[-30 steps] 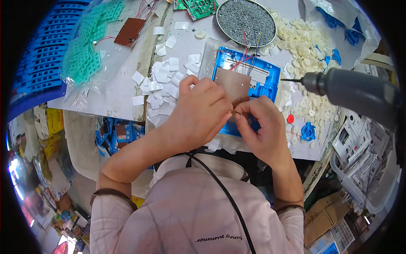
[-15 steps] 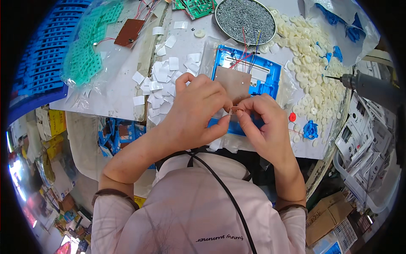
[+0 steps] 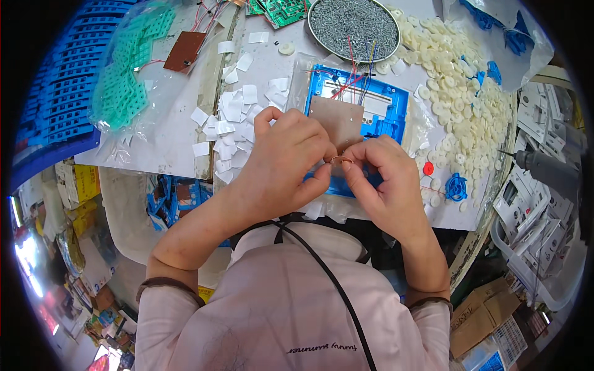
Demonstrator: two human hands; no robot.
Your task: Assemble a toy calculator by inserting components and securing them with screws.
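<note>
Both hands meet over the near edge of a blue plastic frame that lies on a white tabletop. The left hand and the right hand pinch a small thin copper-coloured ring between thumb and fingertips, just in front of a flat brown board resting on the frame. Thin red, blue and yellow wires run from the board's far edge toward a round metal dish heaped with small grey screws.

Right of the frame spreads a loose pile of cream discs, round and matte, with a red dot and a blue spoked wheel near the table's edge. Left of the hands, white paper squares lie scattered. Further left sits a clear bag of teal grid pieces, and a second brown board. A green circuit board shows at the top.

A grey power screwdriver hangs at right. Cardboard boxes and clutter crowd the floor below.
</note>
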